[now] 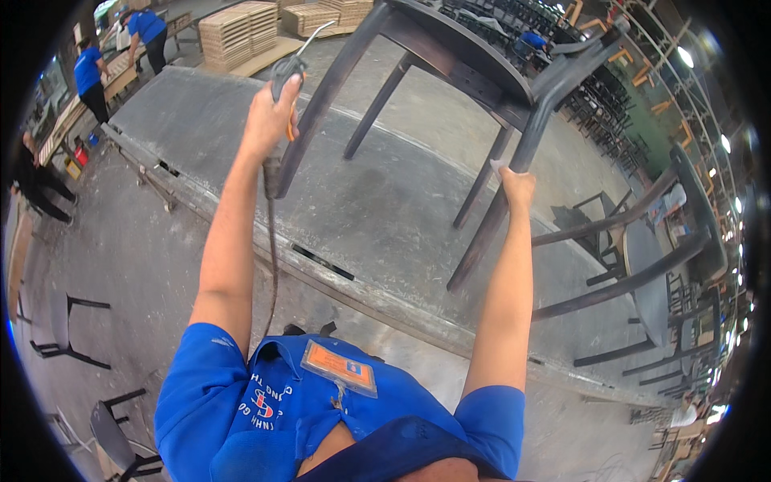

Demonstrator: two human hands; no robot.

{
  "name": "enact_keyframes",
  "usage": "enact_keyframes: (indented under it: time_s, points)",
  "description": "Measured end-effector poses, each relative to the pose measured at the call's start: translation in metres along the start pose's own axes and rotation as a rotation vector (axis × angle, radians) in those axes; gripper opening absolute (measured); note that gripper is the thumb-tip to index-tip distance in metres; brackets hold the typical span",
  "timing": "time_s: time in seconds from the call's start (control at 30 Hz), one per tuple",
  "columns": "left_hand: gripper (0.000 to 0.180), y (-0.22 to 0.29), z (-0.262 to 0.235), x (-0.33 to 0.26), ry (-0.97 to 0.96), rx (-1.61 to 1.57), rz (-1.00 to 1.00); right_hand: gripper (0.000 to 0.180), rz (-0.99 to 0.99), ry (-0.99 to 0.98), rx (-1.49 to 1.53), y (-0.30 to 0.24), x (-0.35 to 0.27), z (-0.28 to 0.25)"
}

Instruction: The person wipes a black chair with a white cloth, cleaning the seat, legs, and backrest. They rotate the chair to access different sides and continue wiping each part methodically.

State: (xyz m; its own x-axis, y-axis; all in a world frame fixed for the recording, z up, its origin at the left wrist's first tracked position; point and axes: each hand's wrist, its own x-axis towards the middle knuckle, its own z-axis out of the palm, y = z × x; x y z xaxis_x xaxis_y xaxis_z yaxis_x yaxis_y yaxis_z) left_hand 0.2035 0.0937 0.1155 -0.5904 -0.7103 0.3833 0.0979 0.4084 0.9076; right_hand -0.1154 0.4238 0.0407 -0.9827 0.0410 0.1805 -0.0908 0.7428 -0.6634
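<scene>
My left hand [268,122] is closed round an air blow gun [283,79] with a thin bent metal nozzle and an orange trigger. A hose [271,233] runs down from it toward my body. My right hand [519,189] grips the rear leg of a dark wooden chair [450,60], with a small whitish piece [496,165] at the fingers, too small to name. The chair is over a long grey table [353,217], seat high and legs pointing down. Whether all its legs touch the table I cannot tell. The nozzle points up, beside the chair's left front leg.
A second dark chair [634,265] stands at the table's right end, other chairs beyond it. Stacked wooden boards [239,38] lie past the table. Two people in blue [90,72] work at the far left, and another person [40,181] stands nearer. Dark chairs [120,434] are at lower left.
</scene>
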Motion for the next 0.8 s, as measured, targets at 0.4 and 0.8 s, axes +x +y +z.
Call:
enact_keyframes:
  time_s: [0.4, 0.8]
  points:
    - [0.065, -0.025, 0.036, -0.097, -0.62, 0.664, 0.264, 0.057, 0.005, 0.032, 0.051, -0.003, 0.013, 0.006]
    - [0.054, -0.13, -0.139, -0.224, -0.031, 0.484, -0.605, 0.035, -0.051, 0.15, 0.15, 0.009, 0.027, 0.025]
